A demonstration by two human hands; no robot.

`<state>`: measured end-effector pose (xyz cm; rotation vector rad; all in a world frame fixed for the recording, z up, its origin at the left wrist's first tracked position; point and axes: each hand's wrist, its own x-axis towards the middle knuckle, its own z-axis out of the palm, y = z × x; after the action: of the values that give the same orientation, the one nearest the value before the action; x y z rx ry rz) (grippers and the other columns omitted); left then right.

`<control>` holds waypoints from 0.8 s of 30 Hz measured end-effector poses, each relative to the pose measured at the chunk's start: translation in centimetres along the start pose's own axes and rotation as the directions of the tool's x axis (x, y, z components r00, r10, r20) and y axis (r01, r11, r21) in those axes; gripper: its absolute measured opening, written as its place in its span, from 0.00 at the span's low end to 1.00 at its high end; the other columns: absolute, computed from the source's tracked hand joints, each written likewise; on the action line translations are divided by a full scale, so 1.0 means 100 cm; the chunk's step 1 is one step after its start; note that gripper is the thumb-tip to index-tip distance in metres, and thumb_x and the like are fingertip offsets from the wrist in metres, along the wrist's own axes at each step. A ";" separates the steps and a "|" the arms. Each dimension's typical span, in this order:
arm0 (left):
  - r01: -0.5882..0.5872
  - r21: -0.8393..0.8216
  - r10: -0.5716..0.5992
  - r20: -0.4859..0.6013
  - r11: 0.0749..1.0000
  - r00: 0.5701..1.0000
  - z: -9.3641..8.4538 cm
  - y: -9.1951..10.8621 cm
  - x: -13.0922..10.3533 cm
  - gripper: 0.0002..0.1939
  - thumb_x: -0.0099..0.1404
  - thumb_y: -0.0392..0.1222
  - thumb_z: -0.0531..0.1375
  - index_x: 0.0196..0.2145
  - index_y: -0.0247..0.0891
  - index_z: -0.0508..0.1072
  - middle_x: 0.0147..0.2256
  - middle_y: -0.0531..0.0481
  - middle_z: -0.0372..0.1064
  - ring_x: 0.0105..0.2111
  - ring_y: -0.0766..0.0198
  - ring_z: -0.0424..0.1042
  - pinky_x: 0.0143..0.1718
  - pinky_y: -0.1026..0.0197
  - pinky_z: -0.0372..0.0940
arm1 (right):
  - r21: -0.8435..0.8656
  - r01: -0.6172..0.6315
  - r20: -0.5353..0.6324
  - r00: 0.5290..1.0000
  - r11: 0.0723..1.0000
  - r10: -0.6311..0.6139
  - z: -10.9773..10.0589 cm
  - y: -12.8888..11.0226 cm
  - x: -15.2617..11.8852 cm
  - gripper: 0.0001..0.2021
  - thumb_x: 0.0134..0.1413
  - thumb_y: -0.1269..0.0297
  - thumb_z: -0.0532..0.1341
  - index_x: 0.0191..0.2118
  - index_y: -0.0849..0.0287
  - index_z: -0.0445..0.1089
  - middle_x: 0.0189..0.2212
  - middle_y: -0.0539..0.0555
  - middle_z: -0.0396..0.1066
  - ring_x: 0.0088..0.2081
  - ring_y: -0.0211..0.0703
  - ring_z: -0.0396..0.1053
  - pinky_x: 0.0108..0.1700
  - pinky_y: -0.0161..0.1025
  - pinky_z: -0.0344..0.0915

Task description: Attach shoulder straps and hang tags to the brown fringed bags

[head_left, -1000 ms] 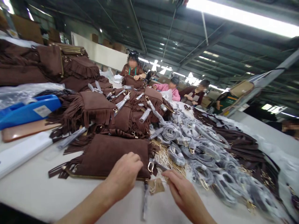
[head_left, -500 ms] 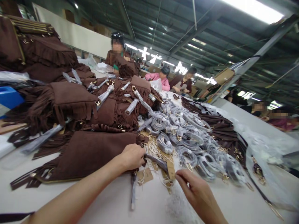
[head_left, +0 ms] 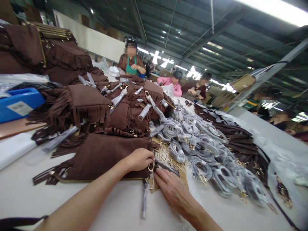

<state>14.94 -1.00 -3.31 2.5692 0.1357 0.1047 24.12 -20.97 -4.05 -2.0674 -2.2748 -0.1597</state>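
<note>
A brown fringed bag [head_left: 108, 157] lies flat on the table in front of me, its gold zipper edge toward me. At its right corner my left hand [head_left: 141, 159] is closed on a strap end with a gold clasp [head_left: 151, 166]. My right hand [head_left: 172, 187] is just right of the clasp, fingers bent and pressed together; what they pinch is hidden. Thin white string [head_left: 151, 184] hangs beneath the clasp. A plastic-wrapped zipper pull [head_left: 144, 199] dangles from the bag's corner. Under and behind my right hand are a wrapped strap [head_left: 167, 166] and brown card tags [head_left: 183, 177].
Brown bags [head_left: 91, 99] are heaped behind. Coiled plastic-wrapped straps [head_left: 199, 144] fill the right, beside bare brown straps [head_left: 233, 134]. A blue bin [head_left: 21, 104] stands at left. Across the table are a person in a green apron [head_left: 132, 65] and other people.
My right hand has moved left from a card tag to the clasp beside my left hand. The view has shifted left. The person across has lowered a brown bag, showing the green apron.
</note>
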 end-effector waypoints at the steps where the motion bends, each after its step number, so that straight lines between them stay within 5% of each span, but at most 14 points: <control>1: 0.003 -0.005 -0.003 -0.005 1.000 1.000 0.000 -0.001 0.000 0.11 0.66 0.36 0.55 0.33 0.39 0.78 0.35 0.48 0.78 0.37 0.60 0.74 0.37 0.65 0.63 | 0.058 -0.018 0.070 0.997 0.998 0.013 -0.007 -0.001 0.002 0.18 0.53 0.78 0.56 0.50 0.62 0.68 0.48 0.60 0.71 0.47 0.49 0.68 0.50 0.45 0.67; 6: 0.008 -0.034 -0.009 -0.021 0.999 1.000 0.004 -0.004 -0.001 0.11 0.65 0.35 0.55 0.33 0.40 0.78 0.35 0.49 0.78 0.37 0.59 0.74 0.38 0.65 0.63 | 0.141 -0.210 0.312 0.937 0.968 0.158 -0.029 -0.007 0.010 0.10 0.52 0.72 0.62 0.41 0.60 0.70 0.44 0.57 0.71 0.46 0.49 0.66 0.48 0.46 0.66; 16: -0.017 -0.104 0.009 -0.075 0.994 0.997 0.009 -0.007 -0.002 0.10 0.63 0.32 0.55 0.31 0.38 0.76 0.34 0.47 0.77 0.37 0.58 0.74 0.41 0.62 0.65 | 0.051 -0.545 0.410 0.775 0.837 0.480 -0.026 -0.007 0.025 0.09 0.39 0.71 0.69 0.28 0.59 0.68 0.31 0.52 0.71 0.33 0.44 0.68 0.30 0.34 0.54; 20: -0.095 -0.196 0.068 -0.140 0.976 0.988 0.004 -0.003 -0.005 0.13 0.61 0.28 0.52 0.34 0.36 0.76 0.39 0.46 0.75 0.41 0.60 0.72 0.45 0.63 0.65 | 0.125 -0.583 0.450 0.755 0.803 0.477 -0.048 0.001 0.015 0.05 0.45 0.74 0.60 0.26 0.57 0.66 0.22 0.45 0.69 0.26 0.36 0.66 0.26 0.31 0.49; 24: -0.257 -0.365 0.210 -0.164 0.895 0.964 0.001 0.011 -0.008 0.27 0.54 0.21 0.50 0.46 0.38 0.75 0.53 0.49 0.70 0.46 0.65 0.70 0.48 0.65 0.64 | 0.260 -0.544 0.441 0.802 0.798 0.403 -0.091 0.010 0.011 0.10 0.49 0.75 0.54 0.23 0.57 0.66 0.21 0.46 0.67 0.25 0.36 0.63 0.27 0.31 0.53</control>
<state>14.18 -2.02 -2.83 2.1748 -0.1405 0.3441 24.85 -20.86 5.13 -2.5087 -1.6353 0.6917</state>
